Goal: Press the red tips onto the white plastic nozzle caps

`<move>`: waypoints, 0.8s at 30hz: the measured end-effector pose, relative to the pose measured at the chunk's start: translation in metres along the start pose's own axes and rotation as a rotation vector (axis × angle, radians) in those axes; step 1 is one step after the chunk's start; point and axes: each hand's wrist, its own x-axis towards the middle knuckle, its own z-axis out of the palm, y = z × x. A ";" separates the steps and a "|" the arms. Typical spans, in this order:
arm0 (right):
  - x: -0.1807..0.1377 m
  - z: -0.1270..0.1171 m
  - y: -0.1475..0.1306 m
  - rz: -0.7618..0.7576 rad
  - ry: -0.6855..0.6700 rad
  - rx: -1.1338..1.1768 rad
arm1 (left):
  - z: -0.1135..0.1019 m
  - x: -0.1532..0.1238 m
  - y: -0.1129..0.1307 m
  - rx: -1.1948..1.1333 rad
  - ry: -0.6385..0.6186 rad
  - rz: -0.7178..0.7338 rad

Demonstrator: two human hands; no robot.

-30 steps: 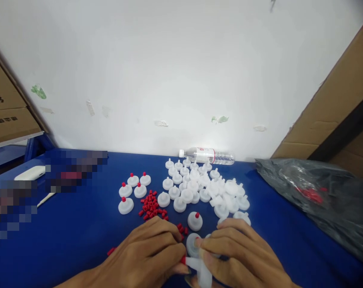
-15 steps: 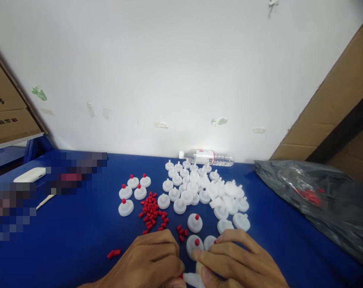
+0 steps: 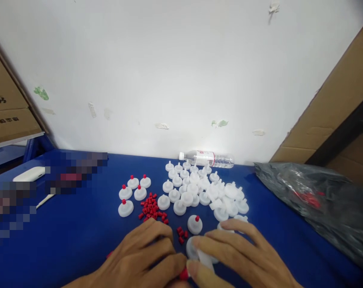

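My left hand point(image 3: 145, 254) is closed at the bottom centre, with a small red cap point(image 3: 184, 274) at its fingertips. Opposite it, my right hand point(image 3: 233, 254) grips a white plastic disc point(image 3: 205, 261) with a nozzle, tilted on its side; the fingers cover part of it. The red cap sits at the nozzle end, though my thumb hides how far on it is. Just beyond the fingers stands a white nozzle disc point(image 3: 195, 225) with a red cap on its tip. Several loose red caps point(image 3: 181, 233) lie between my hands, and more form a pile point(image 3: 150, 206).
Red-capped discs point(image 3: 125, 208) stand at the left. A large cluster of uncapped white discs point(image 3: 193, 188) fills the middle back. Behind it a clear bottle point(image 3: 205, 158) lies by the wall. At the right is a dark plastic bag point(image 3: 313, 200); cardboard point(image 3: 328, 100) rises above it.
Both hands have shifted slightly up the table. The held disc has turned and tilted, and the red cap between my hands shows more. My right fingers have spread over the nearby discs.
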 end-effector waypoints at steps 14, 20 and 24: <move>-0.001 -0.009 0.051 0.204 -0.100 -0.008 | -0.008 -0.004 -0.019 0.133 -0.302 -0.171; -0.002 -0.003 0.050 0.205 -0.162 0.018 | -0.005 -0.006 -0.023 0.191 -0.348 -0.174; -0.004 -0.001 0.053 0.230 -0.200 0.031 | -0.008 -0.005 -0.022 0.187 -0.341 -0.176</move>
